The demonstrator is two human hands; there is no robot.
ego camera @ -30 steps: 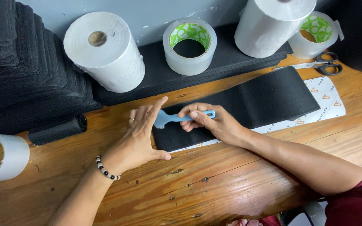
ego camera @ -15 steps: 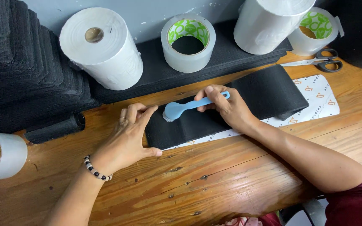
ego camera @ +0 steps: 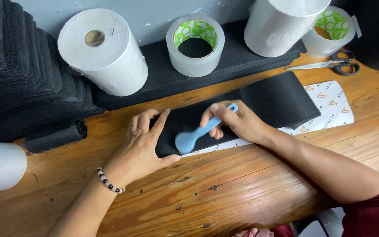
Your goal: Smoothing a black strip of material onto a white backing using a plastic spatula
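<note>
Two hands [ego camera: 143, 147] on black fabric strip [ego camera: 259, 103]

My left hand [ego camera: 143, 145] lies flat, fingers spread, thumb out, pressing on the near-left end of the black strip [ego camera: 277, 98], its beaded wrist angled back toward me, while my right hand [ego camera: 235, 123], just right of it over the strip, is curled closed around a blue scraper [ego camera: 194, 136].

Left hand [ego camera: 142, 147]: flat on the near end of the black fabric strip [ego camera: 242, 109].
Right hand [ego camera: 237, 123]: gripping a blue plastic spatula [ego camera: 198, 134], blade pressed on the strip.
Under strip: white printed sheet [ego camera: 330, 107].
Surface: wooden table [ego camera: 242, 188].
</note>
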